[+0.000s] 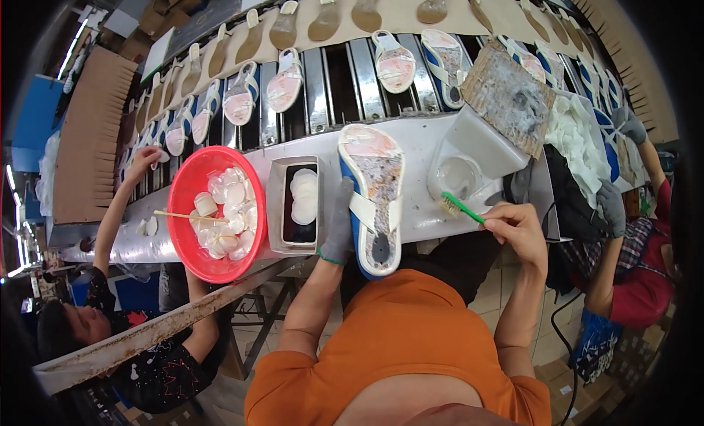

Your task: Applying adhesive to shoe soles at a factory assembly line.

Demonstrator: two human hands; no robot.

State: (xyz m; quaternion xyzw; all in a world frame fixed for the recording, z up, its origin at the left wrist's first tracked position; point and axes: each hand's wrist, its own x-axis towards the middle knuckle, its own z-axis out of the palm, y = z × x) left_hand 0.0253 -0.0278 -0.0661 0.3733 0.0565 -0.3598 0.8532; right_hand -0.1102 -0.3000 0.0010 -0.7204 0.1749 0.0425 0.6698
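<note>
My left hand (pixel 339 224), in a grey glove, grips a sandal (pixel 378 178) by its left side. The sandal stands upright before me, its speckled footbed showing, with a white rim and strap, some blue at the edge and a pinkish patch at the top. Bare and pinched, my right hand (pixel 519 234) holds a green-handled brush (pixel 463 208) by its end. The brush's pale bristles point left, just below a translucent round container (pixel 455 175) on the white worktop (pixel 422 143). A gap lies between brush and sandal.
A red basin (pixel 179 231) holds white round pieces and a stick; beside it stands a box (pixel 276 239) with white discs. Rows of sandals line the roller conveyor (pixel 317 88) and belt beyond. Stained cardboard (pixel 506 96) leans at right. Co-workers reach in from both sides.
</note>
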